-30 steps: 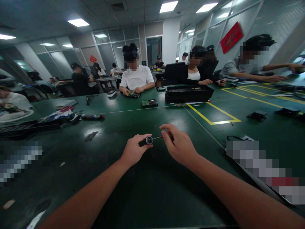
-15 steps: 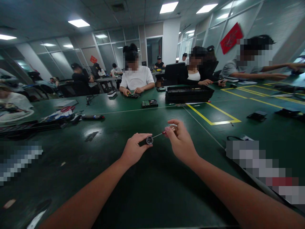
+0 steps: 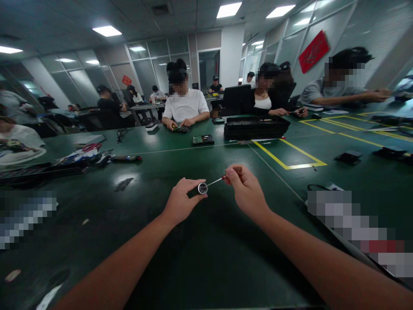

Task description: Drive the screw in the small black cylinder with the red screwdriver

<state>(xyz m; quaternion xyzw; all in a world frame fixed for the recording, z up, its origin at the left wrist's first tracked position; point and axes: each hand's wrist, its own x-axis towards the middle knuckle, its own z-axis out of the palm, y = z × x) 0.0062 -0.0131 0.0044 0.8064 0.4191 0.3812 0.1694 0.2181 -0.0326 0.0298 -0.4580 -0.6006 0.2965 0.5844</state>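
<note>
Near the middle of the head view, my left hand (image 3: pixel 180 199) pinches a small round part (image 3: pixel 202 188) with a silvery rim and a dark inside, between thumb and fingers. My right hand (image 3: pixel 247 189) is closed on the reddish handle of a screwdriver (image 3: pixel 214 181). Its thin metal shaft points left and down, and the tip meets the face of the round part. Whether the tip sits in a screw is too small to tell. Both hands are above the green table (image 3: pixel 193 258).
Across the table lie a circuit board (image 3: pixel 203 140) and a long black box (image 3: pixel 256 128). A dark pen-like tool (image 3: pixel 125 159) and tangled cables (image 3: pixel 87 155) are at the left. Yellow tape (image 3: pixel 287 167) marks the right side. People sit opposite, one in a white shirt (image 3: pixel 186 105).
The fingers of my right hand have curled closer round the screwdriver handle. The round part has tilted slightly. At the far right, a person's arms have drawn in.
</note>
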